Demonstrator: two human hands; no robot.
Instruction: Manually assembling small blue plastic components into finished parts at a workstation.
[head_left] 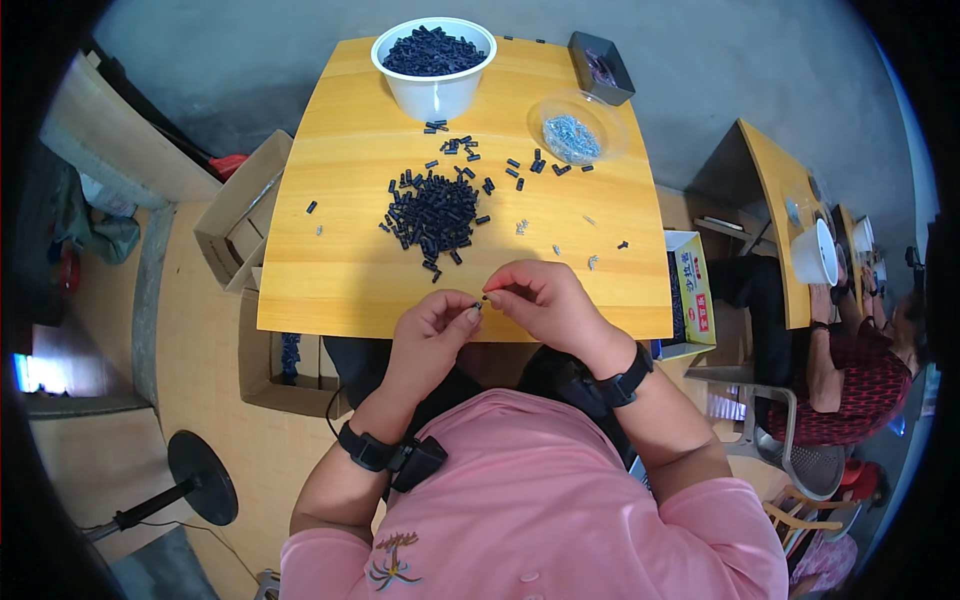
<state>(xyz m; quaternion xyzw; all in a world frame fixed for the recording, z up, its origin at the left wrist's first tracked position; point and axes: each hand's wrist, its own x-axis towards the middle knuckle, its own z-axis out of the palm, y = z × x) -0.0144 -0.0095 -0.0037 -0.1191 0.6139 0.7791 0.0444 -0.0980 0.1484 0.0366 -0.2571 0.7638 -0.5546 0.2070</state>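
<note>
My left hand (432, 330) and my right hand (545, 300) meet at the near edge of the yellow wooden table (340, 280). Between their fingertips they pinch one small black plastic piece (482, 300). Just beyond them lies a heap of the same black pieces (435, 212), with a few tiny metal screws (521, 227) scattered beside it. Both wrists wear black bands.
A white bowl (434, 92) full of black pieces stands at the far edge. A clear dish of metal screws (572, 137) and a small dark box (601, 67) sit at the far right. Cardboard boxes (240, 215) stand left of the table. Another person (850, 370) sits at a table on the right.
</note>
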